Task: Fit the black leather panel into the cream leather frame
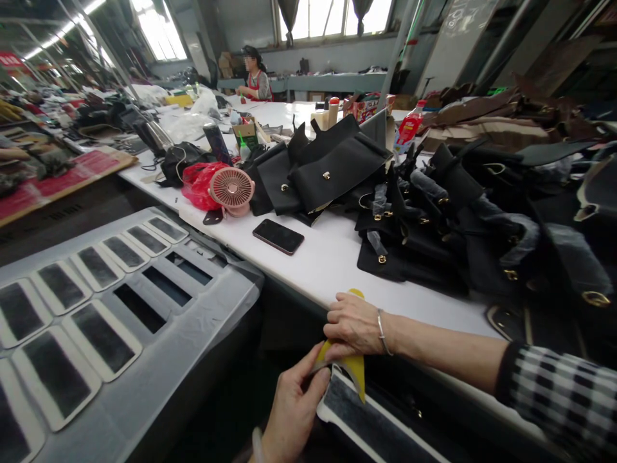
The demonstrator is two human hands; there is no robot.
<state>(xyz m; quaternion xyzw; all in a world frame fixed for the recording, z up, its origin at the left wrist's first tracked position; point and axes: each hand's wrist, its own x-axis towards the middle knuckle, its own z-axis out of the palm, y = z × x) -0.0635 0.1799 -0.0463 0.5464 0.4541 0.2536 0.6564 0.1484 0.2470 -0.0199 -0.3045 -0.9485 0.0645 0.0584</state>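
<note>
My right hand (354, 321), with a thin bracelet on its wrist, is closed around a bent yellow sheet-like piece (355, 370). One end of the yellow piece shows above the fingers and its pointed lower end hangs over a dark panel with whitish edges (357, 411). Just below, my left hand (296, 402) pinches the near corner of that panel, thumb on top, close to the yellow piece's edge. Whether the left fingertips also touch the yellow piece I cannot tell. The panel runs off toward the bottom right, beside black material in shadow.
Black bags with gold clasps (337, 177) are heaped across the white table (328, 270). A phone (278, 236) and a pink fan (232, 190) stand nearer. At left, a grey board (193, 315) carries several white-bordered dark panels (101, 337). A person in red (260, 83) sits at the back.
</note>
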